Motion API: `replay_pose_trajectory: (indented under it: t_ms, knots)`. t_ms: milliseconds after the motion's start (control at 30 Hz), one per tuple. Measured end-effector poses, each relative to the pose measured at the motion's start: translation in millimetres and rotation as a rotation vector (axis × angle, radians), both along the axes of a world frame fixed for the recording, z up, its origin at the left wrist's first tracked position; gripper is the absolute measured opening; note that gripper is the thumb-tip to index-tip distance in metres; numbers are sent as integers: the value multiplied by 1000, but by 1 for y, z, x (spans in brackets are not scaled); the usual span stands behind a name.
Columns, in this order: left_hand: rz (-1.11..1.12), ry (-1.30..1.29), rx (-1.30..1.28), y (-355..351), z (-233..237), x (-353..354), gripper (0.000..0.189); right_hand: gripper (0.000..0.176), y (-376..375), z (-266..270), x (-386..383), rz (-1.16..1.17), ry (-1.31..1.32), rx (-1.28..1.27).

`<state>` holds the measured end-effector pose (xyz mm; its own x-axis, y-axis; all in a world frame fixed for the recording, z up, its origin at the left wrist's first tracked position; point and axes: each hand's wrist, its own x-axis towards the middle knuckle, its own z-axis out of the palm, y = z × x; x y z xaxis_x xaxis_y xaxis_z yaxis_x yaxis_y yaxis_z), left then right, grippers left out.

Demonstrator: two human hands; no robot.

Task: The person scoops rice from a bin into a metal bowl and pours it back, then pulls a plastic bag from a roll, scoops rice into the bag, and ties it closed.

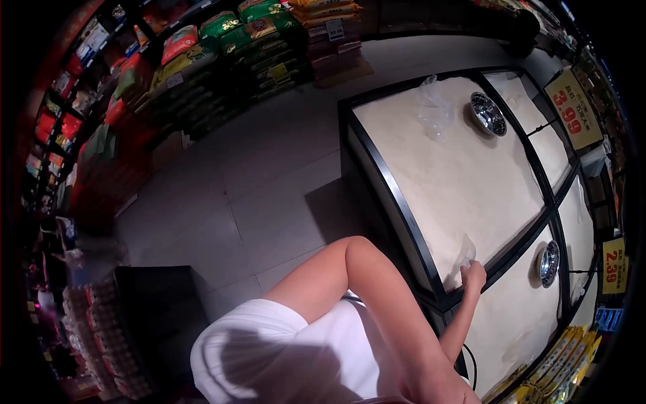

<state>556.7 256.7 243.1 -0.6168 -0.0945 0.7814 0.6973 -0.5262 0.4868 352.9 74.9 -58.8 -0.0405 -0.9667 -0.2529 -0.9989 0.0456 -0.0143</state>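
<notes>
My right hand [474,276] is closed around a piece of thin, see-through plastic [465,253], which looks like a small bag. It is over the near corner of a black-framed bin [397,195] filled with pale grain that looks like rice [457,175]. My left arm [383,289] is bent, its elbow raised, and the forearm crosses in front of my right one. It runs off the bottom edge, so the left hand does not show.
A metal bowl [488,114] and a clear plastic bag [436,108] lie on the grain. Another metal bowl [548,264] sits in the neighbouring bin. Yellow price signs [573,109] stand beyond. Stacked sacks [259,57] line the far side, and a dark box [165,316] stands on the left.
</notes>
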Motion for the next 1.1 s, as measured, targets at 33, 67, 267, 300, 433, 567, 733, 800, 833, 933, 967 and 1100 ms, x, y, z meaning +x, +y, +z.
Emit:
replay_pose_trajectory:
  t_ms: [33,67,267,300,433,567,733,800,833,933,967,1100]
  knots:
    - [5,6,2,-9,0,-3,43,39,-3,-5,5,-15,32,6]
    - [12,8,12,-19,-1,-2,42,40,-3,-5,9,-14,33,3]
    - [17,2,58,-74,-3,13,40,48,-8,-6,6,-19,-17,44]
    - [8,2,61,-82,-3,15,39,48,-9,-6,5,-13,-18,44]
    - [-45,23,80,-106,-4,25,37,49,-14,-8,3,-54,-24,67]
    - [-91,51,93,-121,1,36,36,50,-14,-3,9,-117,-18,72]
    - [-122,60,101,-131,4,46,33,51,-18,3,24,-184,-2,90]
    - [-133,61,106,-133,5,55,32,52,-20,4,32,-220,-12,86]
    - [-141,65,103,-134,5,60,32,53,-20,1,31,-241,-24,74]
    - [-159,68,100,-137,6,90,30,55,-23,-11,28,-334,-53,94]
    - [-159,68,99,-137,6,99,30,55,-22,-13,28,-330,-43,90]
    - [-128,66,82,-142,7,149,28,52,-39,-17,64,-277,47,-7]
